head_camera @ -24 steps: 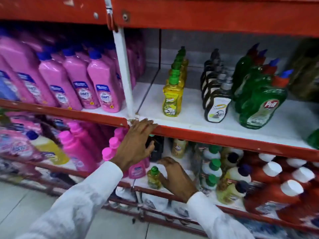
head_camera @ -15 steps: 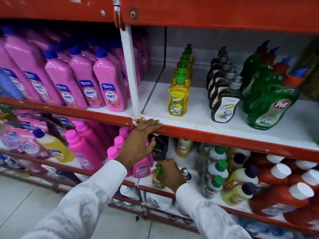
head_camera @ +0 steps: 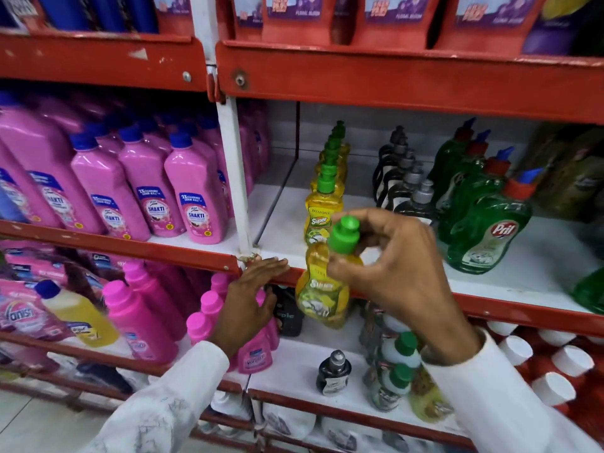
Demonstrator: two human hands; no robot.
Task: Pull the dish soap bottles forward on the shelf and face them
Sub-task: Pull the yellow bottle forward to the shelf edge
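My right hand (head_camera: 397,273) grips a small yellow dish soap bottle (head_camera: 322,294) by its neck under the green cap, holding it in the air in front of the red shelf edge (head_camera: 510,305). Behind it a row of yellow Super bottles (head_camera: 322,209) runs back on the white shelf. To their right stand a row of dark bottles with grey caps (head_camera: 411,191) and green Pril bottles (head_camera: 483,230). My left hand (head_camera: 251,299) rests flat with spread fingers against the shelf edge near the white upright post (head_camera: 233,178).
Pink Shakti bottles (head_camera: 196,194) fill the shelf left of the post. The lower shelf holds pink bottles (head_camera: 137,315), a small dark bottle (head_camera: 333,374), green-capped bottles (head_camera: 398,358) and red white-capped bottles (head_camera: 555,364). Red pouches (head_camera: 392,18) stand on the top shelf.
My right hand has lifted the small yellow bottle from the lower shelf up to the level of the middle shelf. The view has tilted upward. My left hand stays on the shelf edge.
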